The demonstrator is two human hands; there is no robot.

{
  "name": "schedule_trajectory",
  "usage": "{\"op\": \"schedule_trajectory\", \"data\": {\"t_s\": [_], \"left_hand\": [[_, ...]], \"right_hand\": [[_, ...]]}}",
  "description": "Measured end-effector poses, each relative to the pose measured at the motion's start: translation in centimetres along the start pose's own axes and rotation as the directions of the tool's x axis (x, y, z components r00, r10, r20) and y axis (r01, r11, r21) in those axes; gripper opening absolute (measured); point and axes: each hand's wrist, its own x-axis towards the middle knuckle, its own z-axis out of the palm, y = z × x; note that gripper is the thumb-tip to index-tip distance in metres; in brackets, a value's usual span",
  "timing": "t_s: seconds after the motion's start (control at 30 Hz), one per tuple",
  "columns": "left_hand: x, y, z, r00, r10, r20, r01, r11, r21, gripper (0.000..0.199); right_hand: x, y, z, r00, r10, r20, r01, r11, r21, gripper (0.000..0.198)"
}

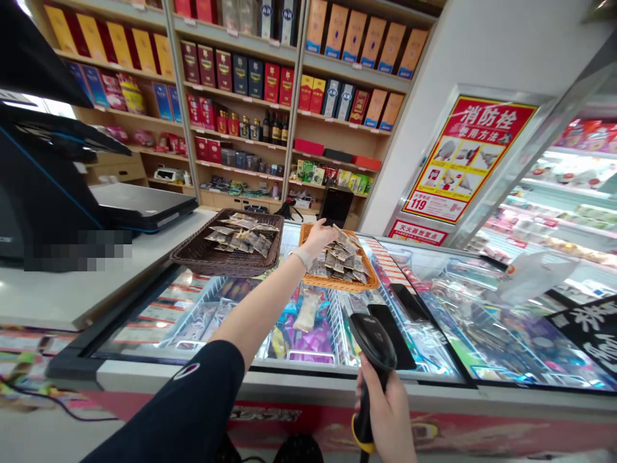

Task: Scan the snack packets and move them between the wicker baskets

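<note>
Gripping black scanner (pixel 373 341) near right, right hand (pixel 383 402) wrapped round handle. Reaching far with left hand (pixel 321 238) into orange basket (pixel 332 283), over small packets (pixel 344 260); cannot tell whether pinching one. Noting orange basket set on glass-topped freezer (pixel 168 376), far from scanner; brown basket (pixel 216 265) just left, also holding packets. Noting dark flat slab (pixel 395 341) just beyond right hand, on glass.

The brown basket (pixel 219 265) and the orange basket (pixel 332 283) look woven and rough; the packets (pixel 343 262) are shiny plastic. The scanner (pixel 373 339) is smooth plastic, the freezer lid (pixel 139 331) glossy glass, the sleeve (pixel 187 399) matt cloth.
</note>
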Motion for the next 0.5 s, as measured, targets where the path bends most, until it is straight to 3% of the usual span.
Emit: {"op": "schedule_trajectory", "data": {"t_s": [0.13,0.3,0.4,0.5], "left_hand": [[1.0,-1.7,-1.4,0.995,-0.012,-0.097,0.021,0.995,0.094,0.068],[-1.1,-1.4,-8.2,0.989,0.120,-0.089,-0.088,0.947,0.308,0.055],[-1.8,1.3,-13.3,0.949,0.250,-0.191,-0.088,0.793,0.603,0.039],[-1.7,4.5,-17.8,0.884,0.348,-0.313,0.036,0.616,0.787,0.023]], "right_hand": [[0.4,0.8,-0.3,1.000,0.002,-0.003,-0.002,1.000,-0.027,0.053],[0.6,1.2,1.0,0.998,0.012,0.060,-0.011,1.000,-0.012,0.053],[0.4,1.3,2.2,0.993,0.010,0.121,-0.010,1.000,-0.002,0.053],[-0.2,1.3,3.7,0.984,0.001,0.176,-0.001,1.000,-0.003,0.053]]}}
